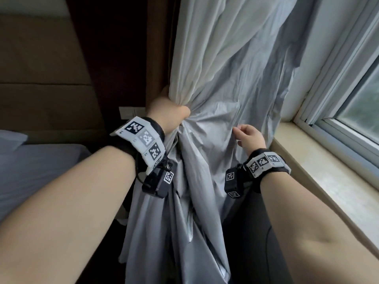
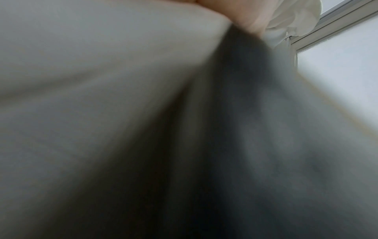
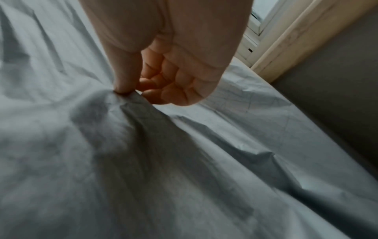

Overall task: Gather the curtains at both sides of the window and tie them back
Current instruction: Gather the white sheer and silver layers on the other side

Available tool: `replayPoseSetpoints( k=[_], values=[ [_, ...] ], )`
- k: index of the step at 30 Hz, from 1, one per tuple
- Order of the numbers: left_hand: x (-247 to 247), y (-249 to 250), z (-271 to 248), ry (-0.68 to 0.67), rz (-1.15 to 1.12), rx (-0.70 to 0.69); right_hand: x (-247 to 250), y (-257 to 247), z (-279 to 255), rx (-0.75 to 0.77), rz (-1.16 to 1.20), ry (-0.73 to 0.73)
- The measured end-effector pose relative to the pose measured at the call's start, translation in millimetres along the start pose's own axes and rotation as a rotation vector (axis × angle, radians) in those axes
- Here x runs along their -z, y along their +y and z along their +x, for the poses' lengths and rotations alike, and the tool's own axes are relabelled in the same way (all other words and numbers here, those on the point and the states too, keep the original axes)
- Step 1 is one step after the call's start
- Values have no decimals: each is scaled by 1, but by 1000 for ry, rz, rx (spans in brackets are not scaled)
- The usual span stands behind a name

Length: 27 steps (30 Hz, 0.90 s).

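Observation:
A grey curtain (image 1: 221,83) hangs at the left side of the window (image 1: 356,111), its folds drawn toward a bunch at mid height. My left hand (image 1: 166,111) grips that bunch, fist closed round the cloth. In the left wrist view the curtain (image 2: 102,97) fills the picture, blurred, under the left hand (image 2: 247,17). My right hand (image 1: 249,136) is to the right of the bunch. The right wrist view shows the right hand (image 3: 132,90) pinching a small fold of the curtain (image 3: 143,145) between thumb and fingertips. No tie-back shows.
A beige stone windowsill (image 1: 328,181) runs along the right under the white window frame (image 1: 320,119). A bed with grey bedding (image 1: 30,167) lies at the left, before a padded brown headboard (image 1: 41,64). A dark wood panel (image 1: 123,58) with a white wall switch (image 1: 131,112) stands behind the curtain.

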<state>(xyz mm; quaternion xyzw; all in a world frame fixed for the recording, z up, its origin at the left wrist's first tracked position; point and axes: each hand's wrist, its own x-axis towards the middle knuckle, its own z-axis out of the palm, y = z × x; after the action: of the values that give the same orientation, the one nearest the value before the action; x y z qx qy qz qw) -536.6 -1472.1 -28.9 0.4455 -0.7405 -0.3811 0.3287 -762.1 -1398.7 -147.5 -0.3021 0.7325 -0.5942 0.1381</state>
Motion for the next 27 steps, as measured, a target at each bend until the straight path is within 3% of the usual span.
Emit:
replayPoseSetpoints(
  k=[7,10,13,18,23,27],
  values=[
    [-16,8,7,11,11,-65,19,1,-24,2,19,283],
    [-22,11,10,18,16,-80,24,-11,-54,91,49,307],
    [-30,11,9,-13,7,-94,23,-28,-91,200,15,210],
    [-46,14,5,-73,-46,-121,2,-50,-136,273,-347,41],
    [-54,13,-2,-127,-32,-120,-34,-73,-140,291,-565,-54],
    [-47,8,-3,-206,-140,-79,-53,-79,-136,299,-573,-114]
  ],
)
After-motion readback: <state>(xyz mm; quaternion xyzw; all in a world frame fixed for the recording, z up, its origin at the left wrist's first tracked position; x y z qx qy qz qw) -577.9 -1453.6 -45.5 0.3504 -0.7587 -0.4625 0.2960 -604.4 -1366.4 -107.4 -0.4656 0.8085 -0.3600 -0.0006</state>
